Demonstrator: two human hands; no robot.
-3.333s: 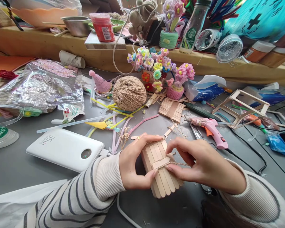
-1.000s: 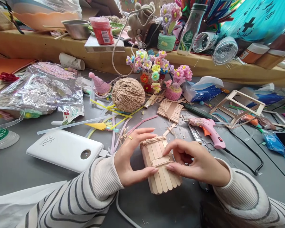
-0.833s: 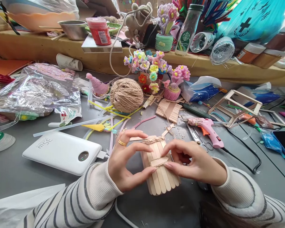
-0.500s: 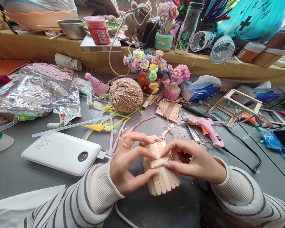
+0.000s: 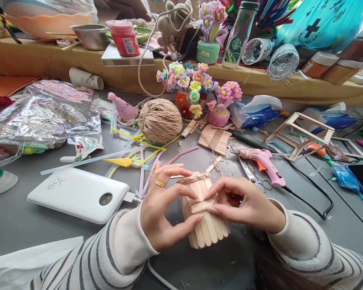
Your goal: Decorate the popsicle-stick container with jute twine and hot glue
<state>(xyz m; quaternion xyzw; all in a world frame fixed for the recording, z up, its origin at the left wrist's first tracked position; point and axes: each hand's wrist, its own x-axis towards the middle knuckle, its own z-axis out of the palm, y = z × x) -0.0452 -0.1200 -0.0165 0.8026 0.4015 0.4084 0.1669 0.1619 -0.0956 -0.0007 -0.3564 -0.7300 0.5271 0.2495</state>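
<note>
A small cup made of popsicle sticks (image 5: 206, 227) lies on its side on the grey table, its rim bound with jute twine. My left hand (image 5: 161, 209), wearing a gold ring, grips its left side, thumb and forefinger pinching at a thin twine band around its middle. My right hand (image 5: 245, 203) holds the right side, its fingertips pressed on the same band.
A jute twine ball (image 5: 160, 120), a white power bank (image 5: 78, 194), a pink glue gun (image 5: 264, 161), scissors (image 5: 251, 174), a flat stick panel (image 5: 217, 139), a stick frame (image 5: 302, 135), pipe-cleaner flower pots (image 5: 196, 90), a crinkled plastic bag (image 5: 45, 112). A cluttered wooden shelf runs along the back.
The loose twine end that ran rightward from the cup is gone; the band now lies snug. My left forefinger has curled down onto the band.
</note>
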